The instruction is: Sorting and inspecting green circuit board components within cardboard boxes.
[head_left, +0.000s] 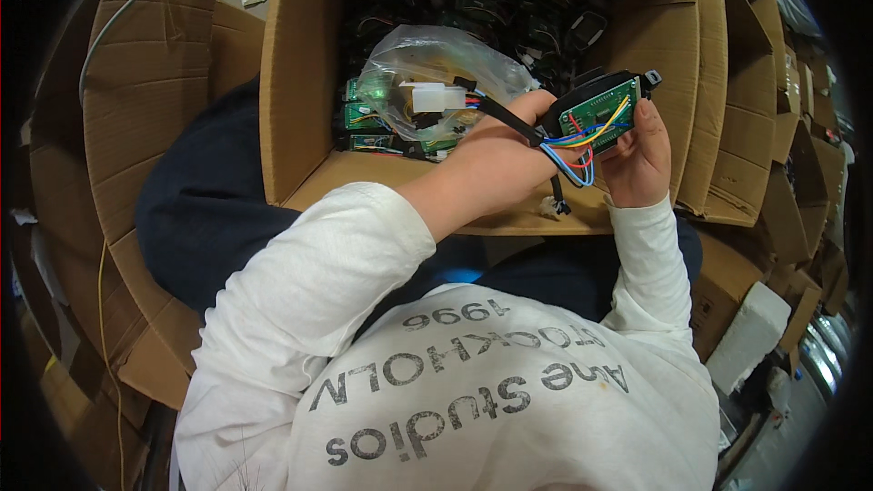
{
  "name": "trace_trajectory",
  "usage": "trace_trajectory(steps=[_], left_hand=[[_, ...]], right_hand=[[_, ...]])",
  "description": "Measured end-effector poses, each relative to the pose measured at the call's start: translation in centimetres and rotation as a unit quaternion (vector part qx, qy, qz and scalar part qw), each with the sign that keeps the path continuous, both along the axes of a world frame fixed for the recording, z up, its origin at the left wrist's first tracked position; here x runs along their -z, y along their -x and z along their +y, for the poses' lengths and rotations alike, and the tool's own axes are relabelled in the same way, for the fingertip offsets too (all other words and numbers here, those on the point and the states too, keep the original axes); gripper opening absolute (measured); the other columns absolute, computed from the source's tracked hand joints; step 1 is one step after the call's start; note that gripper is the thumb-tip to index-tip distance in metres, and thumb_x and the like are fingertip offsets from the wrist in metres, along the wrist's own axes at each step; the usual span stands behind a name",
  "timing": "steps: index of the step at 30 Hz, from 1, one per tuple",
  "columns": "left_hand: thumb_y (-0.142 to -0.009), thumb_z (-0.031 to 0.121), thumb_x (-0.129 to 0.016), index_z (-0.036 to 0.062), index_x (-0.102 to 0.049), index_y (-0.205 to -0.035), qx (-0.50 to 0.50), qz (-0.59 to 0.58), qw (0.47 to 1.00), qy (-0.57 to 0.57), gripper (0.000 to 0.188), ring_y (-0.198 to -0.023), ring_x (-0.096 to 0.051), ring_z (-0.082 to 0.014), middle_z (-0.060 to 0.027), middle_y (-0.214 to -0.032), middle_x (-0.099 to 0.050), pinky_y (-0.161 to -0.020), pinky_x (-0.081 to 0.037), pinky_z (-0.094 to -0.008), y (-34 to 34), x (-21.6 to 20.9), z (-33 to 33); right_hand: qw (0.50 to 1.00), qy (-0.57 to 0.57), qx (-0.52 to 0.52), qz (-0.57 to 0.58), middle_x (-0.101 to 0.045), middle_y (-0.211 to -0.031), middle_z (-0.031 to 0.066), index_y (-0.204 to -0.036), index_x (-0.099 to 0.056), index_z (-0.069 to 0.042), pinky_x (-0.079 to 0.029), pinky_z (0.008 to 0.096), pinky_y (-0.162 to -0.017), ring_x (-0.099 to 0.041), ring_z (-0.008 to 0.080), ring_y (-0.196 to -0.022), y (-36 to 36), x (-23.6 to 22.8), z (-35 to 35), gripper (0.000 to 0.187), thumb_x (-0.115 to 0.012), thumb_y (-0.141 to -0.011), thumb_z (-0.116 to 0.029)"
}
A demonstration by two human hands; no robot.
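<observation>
Over an open cardboard box, both hands grasp a green circuit board with coloured wires.

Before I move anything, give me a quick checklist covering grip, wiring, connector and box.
1. Circuit board gripped by the right hand: ok, thumb against its edge.
2. Left hand grip secure: cannot tell, its fingertips are mostly hidden.
3. Coloured wires tucked in: not ok, some loop out below the board.
4. White connector not touching the plastic bag: cannot tell, they overlap in view.
5. Cardboard box open: ok.
</observation>
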State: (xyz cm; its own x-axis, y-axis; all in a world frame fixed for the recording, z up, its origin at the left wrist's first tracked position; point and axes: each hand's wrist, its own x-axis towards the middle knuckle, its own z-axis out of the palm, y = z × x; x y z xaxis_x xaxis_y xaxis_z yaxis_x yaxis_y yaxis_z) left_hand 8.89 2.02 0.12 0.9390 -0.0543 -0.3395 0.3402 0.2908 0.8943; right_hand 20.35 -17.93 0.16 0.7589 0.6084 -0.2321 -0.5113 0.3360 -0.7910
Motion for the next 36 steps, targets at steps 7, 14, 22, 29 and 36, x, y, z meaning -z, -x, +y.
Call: trace_trajectory(steps=[7,14,22,29,36], left_hand=[[-0.095,0.020,-0.075,0.0035,-0.058,-0.127,0.023,-0.023,0.998,-0.050,0.040,-0.092,-0.072,-0.0134,-0.0075,-0.100,-0.074,-0.075,-0.057,-0.0273,-0.1,0.6,-0.3],[-0.101,0.023,-0.068,0.0018,-0.054,-0.132,0.030,-0.013,0.999,-0.011,0.041,-0.091,-0.074,-0.0180,-0.0103,-0.105,-0.074,-0.077,-0.059,-0.0307,0.7,-1.0,-0.3],[-0.108,0.021,-0.055,0.0049,-0.051,-0.135,-0.074,0.004,0.964,0.257,0.031,-0.094,-0.074,-0.0190,-0.0112,-0.110,-0.073,-0.077,-0.059,-0.0294,1.9,-2.0,0.2],[-0.106,0.021,-0.060,0.0043,-0.053,-0.133,-0.106,0.003,0.965,0.239,0.033,-0.092,-0.073,-0.0184,-0.0107,-0.110,-0.072,-0.076,-0.060,-0.0294,2.1,-1.6,0.1],[-0.098,0.026,-0.068,0.0007,-0.064,-0.115,0.102,-0.045,0.978,-0.175,0.030,-0.082,-0.073,-0.0190,-0.0121,-0.088,-0.073,-0.069,-0.055,-0.0358,0.3,-1.0,1.3]], right_hand=[[0.997,0.062,0.028,-0.027,-0.073,-0.110,0.0071,-0.119,-0.060,-0.002,-0.059,0.0256,-0.082,-0.071,0.0134,-0.096,0.6,-0.9,0.6,0.026,-0.057,-0.107,-0.024],[0.997,0.058,0.045,-0.029,-0.072,-0.101,0.0029,-0.118,-0.061,-0.005,-0.056,0.0223,-0.064,-0.068,0.0071,-0.079,0.6,-0.8,-0.6,0.025,-0.057,-0.107,-0.026],[0.988,0.118,0.050,-0.088,-0.055,-0.141,0.0180,-0.159,-0.014,-0.019,-0.062,0.0394,-0.087,-0.073,0.0257,-0.098,-0.6,-1.8,-1.9,0.073,-0.056,-0.101,-0.005],[0.994,0.012,-0.052,-0.093,-0.042,-0.152,0.0164,-0.162,0.015,-0.035,-0.056,0.0466,-0.097,-0.055,0.0288,-0.130,4.1,-1.2,2.2,0.115,-0.076,-0.094,-0.017],[0.923,0.155,0.031,-0.352,-0.053,-0.149,0.0251,-0.154,0.036,-0.020,-0.044,0.0449,-0.112,-0.061,0.0386,-0.129,-1.2,-3.0,1.2,0.152,-0.088,-0.071,-0.047]])
